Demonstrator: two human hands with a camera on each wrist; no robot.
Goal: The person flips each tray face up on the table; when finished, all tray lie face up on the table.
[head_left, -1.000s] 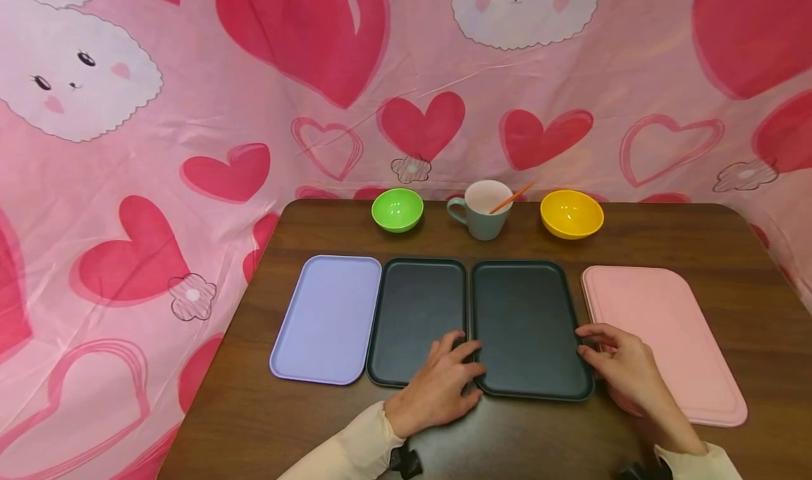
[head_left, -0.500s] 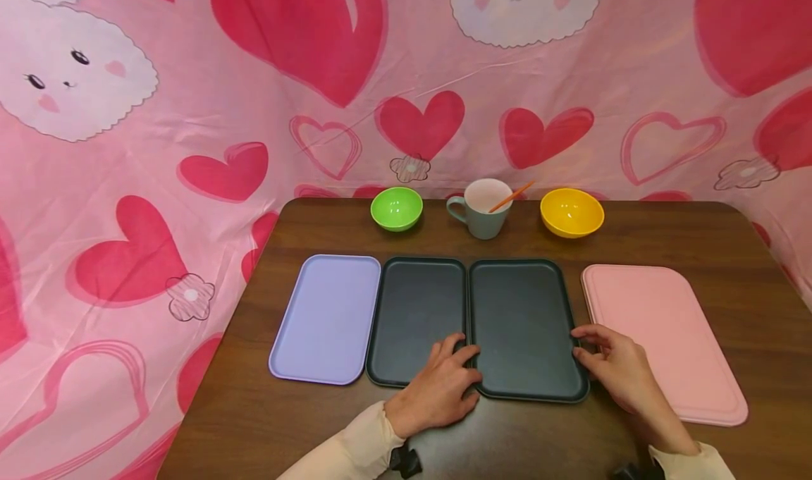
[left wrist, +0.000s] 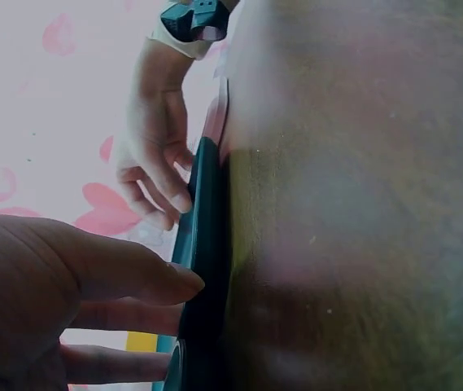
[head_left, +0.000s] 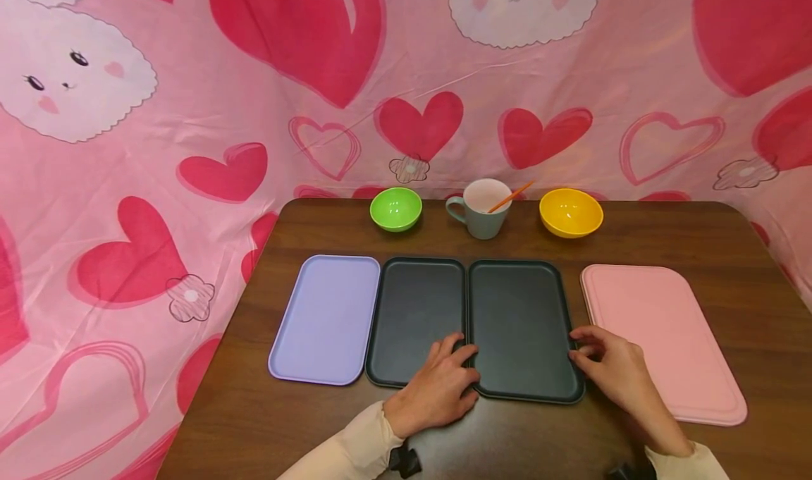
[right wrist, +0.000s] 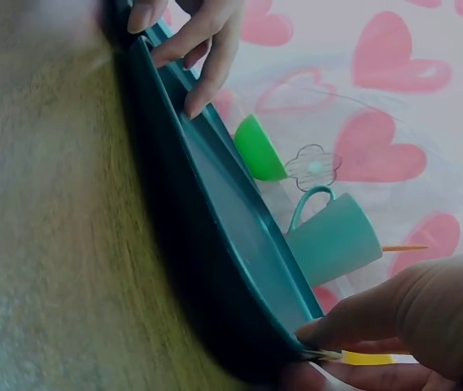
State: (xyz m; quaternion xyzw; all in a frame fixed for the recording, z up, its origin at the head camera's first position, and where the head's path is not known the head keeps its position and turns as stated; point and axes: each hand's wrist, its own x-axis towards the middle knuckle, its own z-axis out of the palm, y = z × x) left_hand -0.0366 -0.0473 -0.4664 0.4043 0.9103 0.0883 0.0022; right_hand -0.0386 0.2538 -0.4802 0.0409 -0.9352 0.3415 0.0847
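- The right hand [head_left: 615, 367] has fingers bent, thumb and forefinger close together at the outer rim of the right dark tray [head_left: 520, 318]; whether they pinch that rim or only press against it, I can't tell.
- The left hand [head_left: 434, 388] is loosely spread, fingertips touching down around the seam between that tray and the left dark tray [head_left: 415, 304]; it grips nothing that I can make out.
- So the right dark tray lies flat on the table between the two hands.
- Done, by my reading: the dark trays sit side by side, their long edges meeting or nearly so under the left fingers, with the lilac tray [head_left: 326, 318] close alongside, beyond that hand.
- Left, I'd judge: perhaps a last nudge; neither hand is off the trays yet.
- Just outside the right hand's grip, the pink board [head_left: 666, 339] lies apart from the dark pair.
- Beyond both hands, the green bowl [head_left: 396, 209], mug [head_left: 486, 220] and yellow bowl [head_left: 571, 213] stand untouched.
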